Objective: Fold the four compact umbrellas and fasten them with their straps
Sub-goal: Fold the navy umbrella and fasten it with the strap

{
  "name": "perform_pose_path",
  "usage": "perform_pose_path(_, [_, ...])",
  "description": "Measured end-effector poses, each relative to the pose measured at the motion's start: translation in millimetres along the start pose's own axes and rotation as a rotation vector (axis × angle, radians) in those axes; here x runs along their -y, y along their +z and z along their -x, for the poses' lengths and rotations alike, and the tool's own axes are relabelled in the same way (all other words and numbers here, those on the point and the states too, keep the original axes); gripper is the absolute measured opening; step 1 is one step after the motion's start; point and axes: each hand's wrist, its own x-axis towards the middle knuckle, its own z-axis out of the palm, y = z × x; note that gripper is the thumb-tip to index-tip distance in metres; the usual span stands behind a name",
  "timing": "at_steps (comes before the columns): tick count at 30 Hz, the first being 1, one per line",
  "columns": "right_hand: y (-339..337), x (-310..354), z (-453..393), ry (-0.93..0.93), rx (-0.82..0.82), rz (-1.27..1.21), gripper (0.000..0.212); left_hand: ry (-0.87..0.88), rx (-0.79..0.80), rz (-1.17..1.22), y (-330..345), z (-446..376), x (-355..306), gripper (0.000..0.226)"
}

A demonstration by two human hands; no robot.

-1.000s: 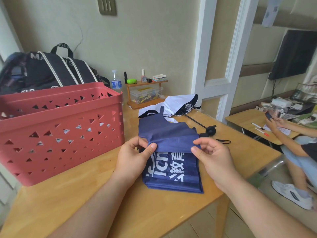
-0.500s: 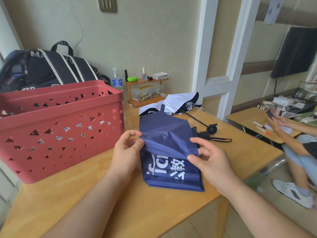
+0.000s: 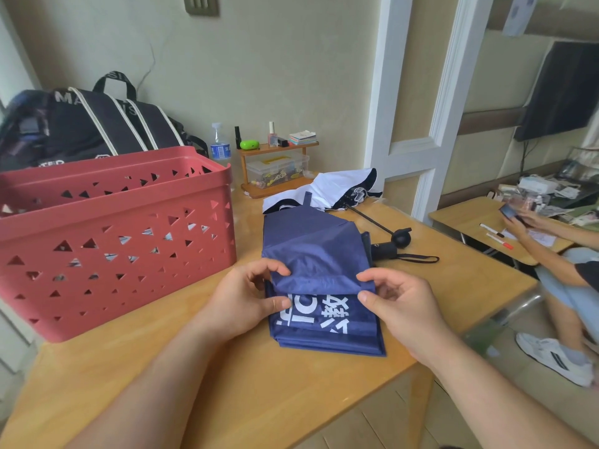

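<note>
On the wooden table (image 3: 136, 384), head view, item one: blue umbrella (image 3: 316, 254), canopy flattened into stacked pleats with white lettering on top. Long axis runs from the near table edge away toward the far right; its black handle (image 3: 384, 251) points right, wrist strap (image 3: 418, 258) trailing beyond. Left hand (image 3: 241, 298): thumb and fingers curled, pinching the left edge of the upper fabric fold. Right hand (image 3: 402, 303): thumb and forefinger pinching the right edge of the same fold, other fingers loosely bent.

Item two: white umbrella (image 3: 324, 189), unfolded and crumpled, just behind the blue one; its thin shaft slants toward the right to a round black knob (image 3: 401, 238), which lies just beside the blue umbrella's handle.

Item three: red perforated basket (image 3: 113, 241), left of the hands, near but apart. Behind it, a dark bag (image 3: 90, 124) and a water bottle (image 3: 220, 147). Small wooden shelf (image 3: 275, 166) with clear box at the far wall.

Far right: another person's hands holding a phone (image 3: 507, 212) at a separate desk.
</note>
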Motion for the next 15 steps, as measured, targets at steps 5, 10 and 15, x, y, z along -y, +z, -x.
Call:
perform_pose_path(5, [1, -1, 3, -0.006, -0.014, 0.121, 0.046, 0.072, -0.093, -0.129, 5, 1, -4, 0.043])
perform_pose_path(10, [3, -1, 8, -0.196, -0.108, 0.294, 0.050, 0.062, -0.117, -0.079, 3, 1, -2, 0.031])
perform_pose_path(15, [2, 0, 11, -0.286, -0.201, 0.363, 0.046, 0.040, -0.117, -0.002, 1, 0, 1, 0.030])
